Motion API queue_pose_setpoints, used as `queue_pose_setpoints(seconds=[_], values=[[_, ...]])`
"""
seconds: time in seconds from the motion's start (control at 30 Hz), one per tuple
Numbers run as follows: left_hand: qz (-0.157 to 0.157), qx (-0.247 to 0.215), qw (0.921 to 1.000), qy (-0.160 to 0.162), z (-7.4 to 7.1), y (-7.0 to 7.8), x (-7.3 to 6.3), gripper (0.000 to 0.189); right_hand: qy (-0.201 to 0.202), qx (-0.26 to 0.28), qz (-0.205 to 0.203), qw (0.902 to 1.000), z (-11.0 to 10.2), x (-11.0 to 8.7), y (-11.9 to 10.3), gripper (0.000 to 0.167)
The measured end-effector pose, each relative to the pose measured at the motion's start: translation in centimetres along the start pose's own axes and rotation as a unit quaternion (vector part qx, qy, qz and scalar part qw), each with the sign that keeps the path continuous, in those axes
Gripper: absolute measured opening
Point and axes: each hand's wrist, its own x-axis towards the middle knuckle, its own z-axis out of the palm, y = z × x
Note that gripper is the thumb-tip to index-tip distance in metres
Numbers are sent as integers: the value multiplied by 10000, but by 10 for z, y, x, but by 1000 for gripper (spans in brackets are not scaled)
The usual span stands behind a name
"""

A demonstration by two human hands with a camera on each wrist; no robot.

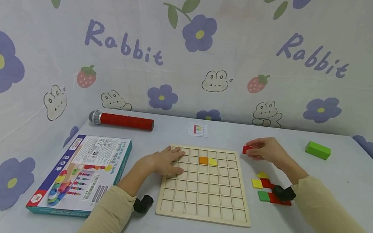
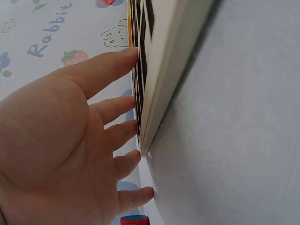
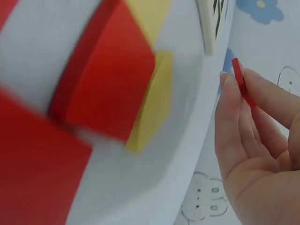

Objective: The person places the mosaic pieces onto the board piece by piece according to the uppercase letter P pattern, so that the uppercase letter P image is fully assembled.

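Observation:
A wooden grid board [image 1: 196, 198] lies on the table, with an orange square tile [image 1: 203, 160] and a yellow tile [image 1: 213, 161] side by side in its upper cells. My left hand [image 1: 162, 161] rests on the board's upper left part, its fingers spread; in the left wrist view the fingertips [image 2: 131, 55] touch the board's edge and face. To the right of the board's upper corner, my right hand [image 1: 266, 150] pinches a red tile [image 3: 240, 79] between thumb and fingers. Below that hand lies a loose group of red, yellow and green tiles, including a green tile [image 1: 264, 196], partly hidden by the wrist camera.
A small printed pattern card [image 1: 198, 129] lies behind the board. At the back left is a red microphone [image 1: 126, 121], and a boxed toy set [image 1: 85, 170] lies at the left. A green block [image 1: 318, 150] sits at the far right.

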Motion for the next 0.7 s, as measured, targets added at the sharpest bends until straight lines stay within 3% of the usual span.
queue_pose_setpoints(seconds=[0.1, 0.47, 0.7], values=[[-9, 2, 10000, -1, 0, 0, 1, 67, -82, 234, -20, 9997, 5, -2, -5, 45], [54, -14, 10000, 14, 1, 0, 0, 66, -78, 257, 196, 9994, 30, 0, -23, 45], [17, 32, 10000, 28, -1, 2, -1, 66, -344, 788, 221, 9960, 47, 3, -39, 42]])
